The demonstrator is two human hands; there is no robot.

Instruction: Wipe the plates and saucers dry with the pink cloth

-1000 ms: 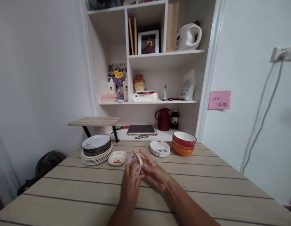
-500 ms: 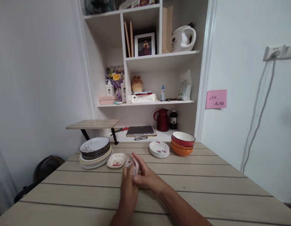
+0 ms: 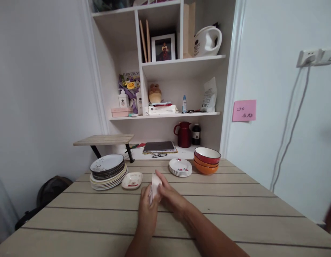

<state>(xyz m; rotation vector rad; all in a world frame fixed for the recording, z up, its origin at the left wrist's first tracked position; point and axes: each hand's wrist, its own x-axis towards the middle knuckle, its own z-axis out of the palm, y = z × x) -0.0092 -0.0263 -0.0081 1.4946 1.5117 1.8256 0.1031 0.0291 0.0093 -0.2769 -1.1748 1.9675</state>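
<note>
Above the middle of the tabletop, my left hand (image 3: 147,210) and my right hand (image 3: 171,195) hold a small pale dish (image 3: 156,181) between them, tipped up on its edge. My left fingers are closed around its near left side. The right palm and thumb press its right side, with the fingers pointing up and away. Something whitish, too small to make out, shows by the left fingers. Just left of the hands lies a small squarish dish (image 3: 132,177) with a red mark inside.
At the left stand stacked plates (image 3: 108,164), black-edged above cream ones. Beyond my hands are small flowered plates (image 3: 181,165) and nested red and orange bowls (image 3: 206,166). A low wooden stand (image 3: 103,140), a laptop (image 3: 159,146) and a red jug (image 3: 184,135) are behind.
The held dish has turned, so its plain pale side shows instead of the dotted face. My right hand has shifted slightly right around it. The view has tilted a little.
</note>
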